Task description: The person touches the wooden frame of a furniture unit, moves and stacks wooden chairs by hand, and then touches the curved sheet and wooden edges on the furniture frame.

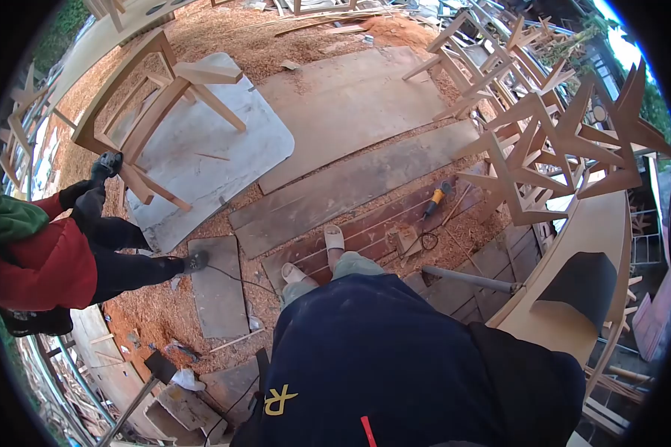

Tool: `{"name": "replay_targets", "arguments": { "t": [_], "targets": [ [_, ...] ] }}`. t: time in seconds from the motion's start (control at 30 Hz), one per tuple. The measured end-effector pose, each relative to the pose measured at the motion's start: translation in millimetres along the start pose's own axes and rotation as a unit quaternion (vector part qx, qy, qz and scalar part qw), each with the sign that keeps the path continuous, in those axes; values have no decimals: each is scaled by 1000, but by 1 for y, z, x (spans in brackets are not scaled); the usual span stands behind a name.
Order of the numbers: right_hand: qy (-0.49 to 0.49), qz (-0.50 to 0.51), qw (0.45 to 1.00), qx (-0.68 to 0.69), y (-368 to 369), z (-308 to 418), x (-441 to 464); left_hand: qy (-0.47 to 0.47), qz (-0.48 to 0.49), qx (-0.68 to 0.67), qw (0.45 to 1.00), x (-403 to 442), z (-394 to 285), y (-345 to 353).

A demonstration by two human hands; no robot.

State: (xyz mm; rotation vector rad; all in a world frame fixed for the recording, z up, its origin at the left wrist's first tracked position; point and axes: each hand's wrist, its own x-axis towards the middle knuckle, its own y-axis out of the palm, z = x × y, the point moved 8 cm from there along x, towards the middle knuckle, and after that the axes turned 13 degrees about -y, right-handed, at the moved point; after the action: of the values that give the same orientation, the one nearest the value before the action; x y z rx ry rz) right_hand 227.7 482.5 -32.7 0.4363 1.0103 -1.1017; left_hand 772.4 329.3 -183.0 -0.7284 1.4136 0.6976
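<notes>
Both hands out of view; cannot tell if wide, narrow or holding. Maybe pause between steps. Dark sheet (583,281) lies on wooden bench (598,223), near right sleeve (533,365). Yellow tool (438,197) on floor, past feet (335,238). Using either calls for reaching first.

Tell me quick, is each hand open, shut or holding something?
Camera wearer's left hand: out of view, can't tell.
Camera wearer's right hand: out of view, can't tell.
Co-worker's gloved hand: at the wooden frame, grip unclear.

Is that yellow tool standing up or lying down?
Lying down: the yellow tool has its long body stretched out along the reddish boards.
</notes>
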Motion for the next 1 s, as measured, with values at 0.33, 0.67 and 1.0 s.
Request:
{"name": "replay_targets", "arguments": {
  "t": [0.33,0.67,1.0],
  "targets": [
    [30,-31,990,133,1,-53,-53,93,3,-105,990,-67,-129,28],
    [10,-64,973,220,4,-76,-56,100,1,-48,994,-78,-210,53],
    [24,-113,939,322,62,-63,-48,79,3,17,997,-52,-281,39]
  ]
}}
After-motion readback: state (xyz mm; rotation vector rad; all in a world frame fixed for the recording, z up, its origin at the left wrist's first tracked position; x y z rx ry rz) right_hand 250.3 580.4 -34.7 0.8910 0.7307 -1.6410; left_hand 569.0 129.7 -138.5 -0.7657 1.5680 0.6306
